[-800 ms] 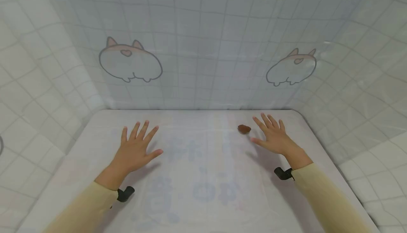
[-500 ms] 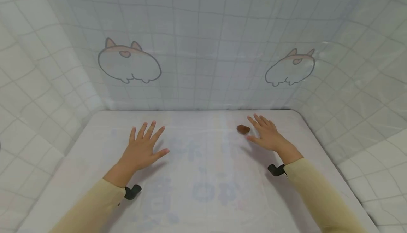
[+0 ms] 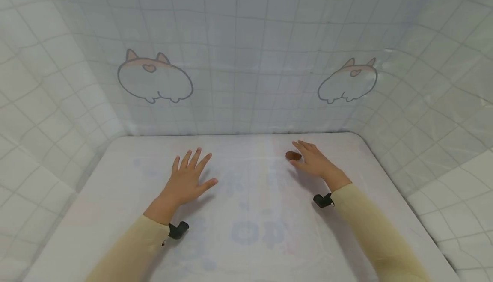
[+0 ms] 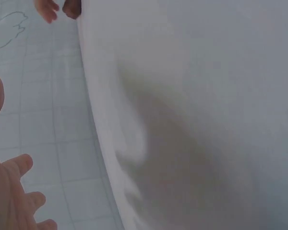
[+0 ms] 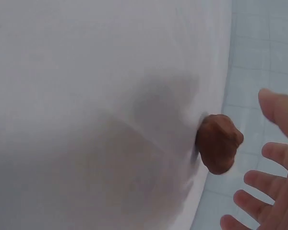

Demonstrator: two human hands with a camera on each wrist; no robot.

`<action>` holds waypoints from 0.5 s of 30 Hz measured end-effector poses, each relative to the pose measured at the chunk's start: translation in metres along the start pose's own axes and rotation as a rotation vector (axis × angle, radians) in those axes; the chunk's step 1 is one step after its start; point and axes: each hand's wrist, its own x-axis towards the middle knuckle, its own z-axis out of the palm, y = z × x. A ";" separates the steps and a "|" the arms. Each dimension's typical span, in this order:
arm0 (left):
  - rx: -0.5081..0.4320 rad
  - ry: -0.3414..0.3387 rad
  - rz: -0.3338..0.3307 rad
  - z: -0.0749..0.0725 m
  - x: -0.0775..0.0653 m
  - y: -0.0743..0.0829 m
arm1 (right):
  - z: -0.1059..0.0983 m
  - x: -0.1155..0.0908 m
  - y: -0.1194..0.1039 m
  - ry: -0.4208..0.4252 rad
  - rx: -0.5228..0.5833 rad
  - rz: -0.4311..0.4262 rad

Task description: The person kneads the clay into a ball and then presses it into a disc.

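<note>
A small reddish-brown lump (image 3: pixel 291 155) lies near the far edge of the white table, right of the middle; its material cannot be told. My right hand (image 3: pixel 316 162) hovers just right of it, thumb on the near side and fingers beyond. In the right wrist view the lump (image 5: pixel 218 143) has a smooth, uneven surface, and a gap separates it from the spread fingers of the right hand (image 5: pixel 281 191). Over the left part of the table, my left hand (image 3: pixel 186 185) is held with fingers spread and holds nothing. Part of that hand (image 4: pixel 5 191) shows in the left wrist view.
A pale cloth with faint blue print covers the table (image 3: pixel 250 196). Grid-patterned curtains (image 3: pixel 239 72) with cartoon animal drawings surround its back and sides. Each wrist carries a black mount (image 3: pixel 179 230) at the end of a cream sleeve (image 3: pixel 131 250).
My right hand has moved left until its thumb and fingers stand about the lump. The left hand has shifted right, fingers still spread. The lump stays in place on the table.
</note>
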 end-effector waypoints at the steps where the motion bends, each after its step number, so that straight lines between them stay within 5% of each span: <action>1: -0.009 0.003 0.003 0.002 0.001 0.002 | 0.002 0.003 0.001 -0.005 0.012 0.009; 15: -0.126 -0.021 0.025 0.017 0.010 0.028 | 0.018 0.020 -0.001 0.018 -0.018 0.055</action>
